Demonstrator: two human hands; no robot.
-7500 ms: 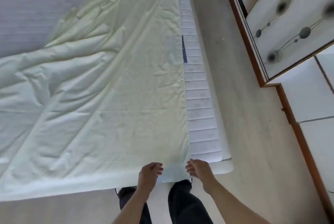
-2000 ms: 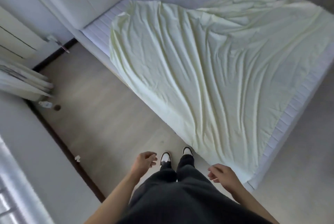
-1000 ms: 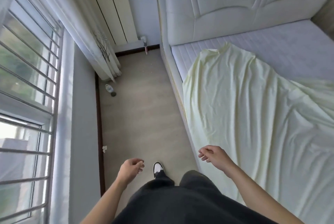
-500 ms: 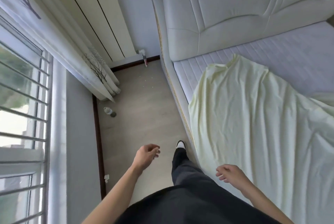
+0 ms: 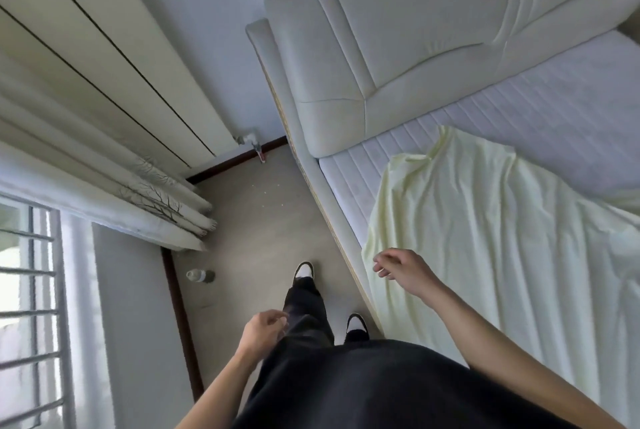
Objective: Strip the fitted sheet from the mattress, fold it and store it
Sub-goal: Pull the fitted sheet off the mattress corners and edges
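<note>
Sheet (image 5: pixel 485 238) lies loose and rumpled across the mattress (image 5: pixel 561 116), pale yellow on white quilting, with its near edge draped over the bed's side toward the floor. None of its corners in view is hooked around the mattress; the one nearest the headboard (image 5: pixel 398 30) sits free on top, with a bare strip of mattress showing between it and the headboard. Stripping therefore looks done or nearly so, though the far side of the bed is out of frame, so I cannot tell whether anything there is caught. Folding seems barely begun: the cloth is spread out with no neat stack, and storing is left entirely. The person stands in the aisle between bed and window wall, facing the headboard end. Right hand (image 5: pixel 403 269) hovers just over the draped edge, fingers loosely curled, holding nothing; whether it brushes the cloth I cannot tell. Left hand (image 5: pixel 265 328) hangs beside the dark trouser leg, fingers relaxed and empty.
</note>
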